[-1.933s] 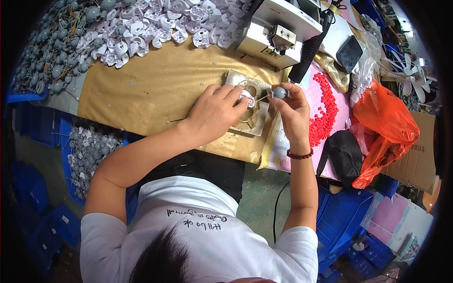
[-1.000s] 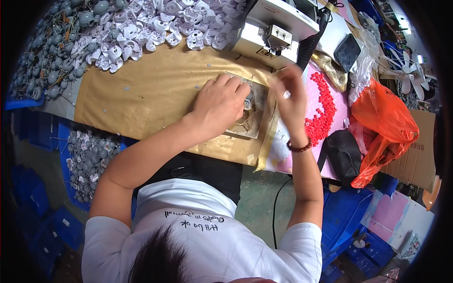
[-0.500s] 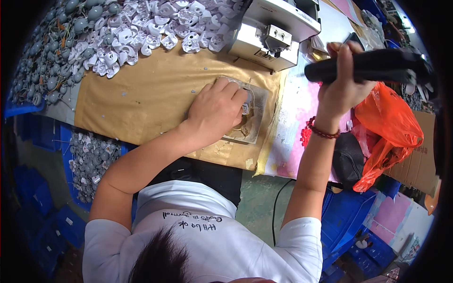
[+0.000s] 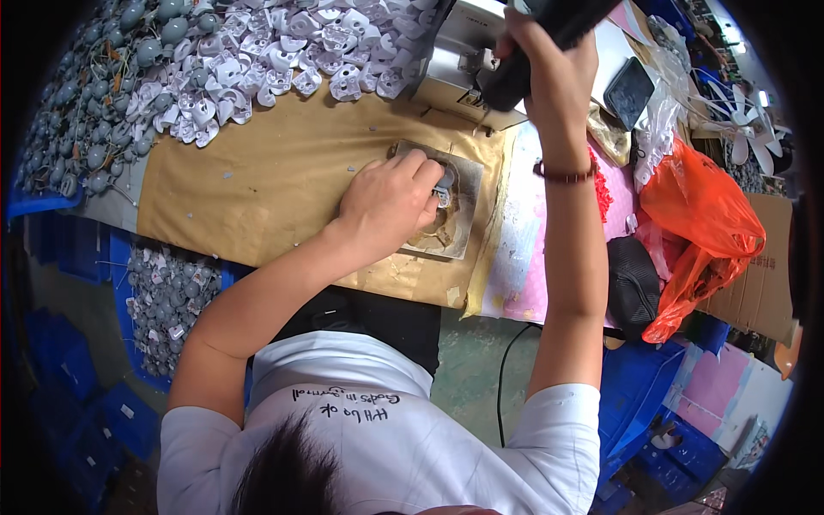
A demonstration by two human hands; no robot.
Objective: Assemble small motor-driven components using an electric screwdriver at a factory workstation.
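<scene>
My left hand [image 4: 388,202] rests on the fixture block [image 4: 464,221], a flat plate with a brownish shaped hollow. Its fingers are closed around a small grey-and-white plastic part [image 4: 443,190] that sits in the hollow; the fingers partly hide it. Raised at the upper right, my right hand [image 4: 554,81] grips a long, thick black hand tool [image 4: 512,83]. The tool's near end overlaps the front of a white metal box machine [image 4: 459,47], and I cannot tell whether they touch. Its far end runs toward the top edge of the view.
White plastic shells [image 4: 283,51] are heaped at the back, beside grey round parts with wires [image 4: 94,103]. A blue bin [image 4: 129,330] of similar parts stands below the table's left edge. Right of me lie a phone [image 4: 629,93], a red plastic bag [image 4: 699,227] and a black mesh pouch [image 4: 633,287].
My right hand has swung left and farther away with the black tool, from above the right side to the white machine. My left hand has stayed on the fixture block.
</scene>
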